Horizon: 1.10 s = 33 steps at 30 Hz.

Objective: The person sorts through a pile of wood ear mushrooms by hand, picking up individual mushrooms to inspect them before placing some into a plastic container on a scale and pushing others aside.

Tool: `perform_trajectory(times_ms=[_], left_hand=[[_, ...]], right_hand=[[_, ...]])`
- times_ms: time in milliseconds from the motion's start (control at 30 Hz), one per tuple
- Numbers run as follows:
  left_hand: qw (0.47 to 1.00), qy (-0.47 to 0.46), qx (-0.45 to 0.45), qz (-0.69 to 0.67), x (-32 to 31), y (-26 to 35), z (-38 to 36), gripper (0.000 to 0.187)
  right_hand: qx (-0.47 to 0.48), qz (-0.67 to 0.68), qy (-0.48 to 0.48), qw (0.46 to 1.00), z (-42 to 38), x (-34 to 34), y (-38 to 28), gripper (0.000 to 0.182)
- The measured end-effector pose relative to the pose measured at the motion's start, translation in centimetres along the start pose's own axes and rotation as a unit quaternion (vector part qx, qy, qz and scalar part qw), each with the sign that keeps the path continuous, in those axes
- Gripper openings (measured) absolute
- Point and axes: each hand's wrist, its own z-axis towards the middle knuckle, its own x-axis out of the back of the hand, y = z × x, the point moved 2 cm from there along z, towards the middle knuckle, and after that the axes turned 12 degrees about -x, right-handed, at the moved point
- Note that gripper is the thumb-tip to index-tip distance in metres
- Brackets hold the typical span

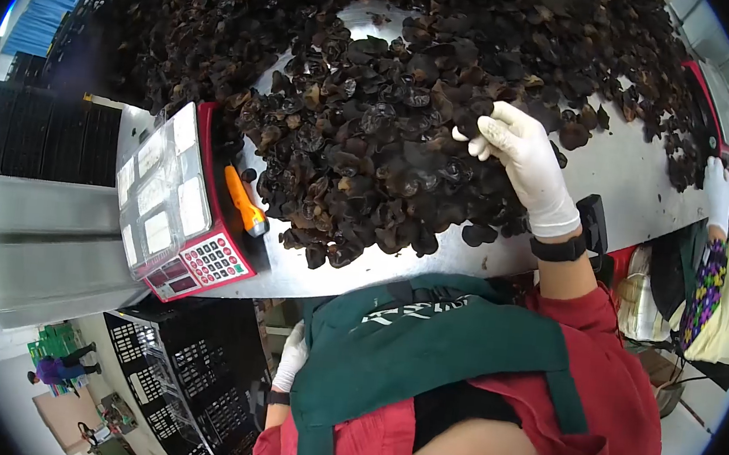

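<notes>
Dark brown, wrinkled mushroom-like pieces (pixel 372 149) lie heaped across the metal table (pixel 633 174). Over the right part of the heap, my right hand (pixel 519 150) in a white glove has its fingers curled together against a dark piece (pixel 472 118), gripping it. My left hand (pixel 291 356), also gloved, hangs below the table's front edge beside the green apron (pixel 440 358); its fingers are mostly hidden. On the left of the table stands a red and white scale (pixel 216 261), with an orange-handled tool (pixel 244 201) between it and the heap.
Clear plastic sheeting or trays (pixel 55 246) stick out left of the scale. Black crates (pixel 201 378) stand below the table, more (pixel 48 140) at the far left. At right are a co-worker's gloved hand (pixel 718 193) and another scale (pixel 712 103). A person (pixel 61 371) is in the background.
</notes>
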Motion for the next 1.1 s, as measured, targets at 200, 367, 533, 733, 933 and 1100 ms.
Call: perform_trajectory(times_ms=[200, 367, 533, 733, 933, 1100], left_hand=[[0.992, 0.003, 0.129, -0.005, -0.7, 1.7, -2.4, 0.042], [0.948, -0.07, 0.1, 0.294, -1.5, 3.9, -2.1, 0.057], [0.972, -0.037, 0.147, 0.181, -5.9, 10.4, -3.7, 0.061], [0.981, 0.006, 0.153, -0.12, -2.5, 7.9, -4.3, 0.057], [0.977, -0.119, 0.108, 0.144, 4.6, -1.8, -1.8, 0.047], [0.986, -0.033, 0.102, 0.125, -4.1, 5.7, -2.2, 0.033]], right_hand=[[0.004, -0.047, -0.013, 0.999, -2.2, 0.1, 0.4, 0.018], [-0.015, -0.025, 0.0, 1.0, -2.8, 0.0, 1.5, 0.019], [-0.023, -0.038, -0.003, 0.999, -3.4, 0.4, 2.2, 0.018], [-0.039, -0.042, -0.003, 0.998, -3.7, -0.1, 2.7, 0.018], [0.064, -0.021, -0.107, 0.992, -2.3, -3.7, -0.3, 0.037], [0.027, -0.01, -0.167, 0.985, 2.4, -7.2, -2.2, 0.029]])
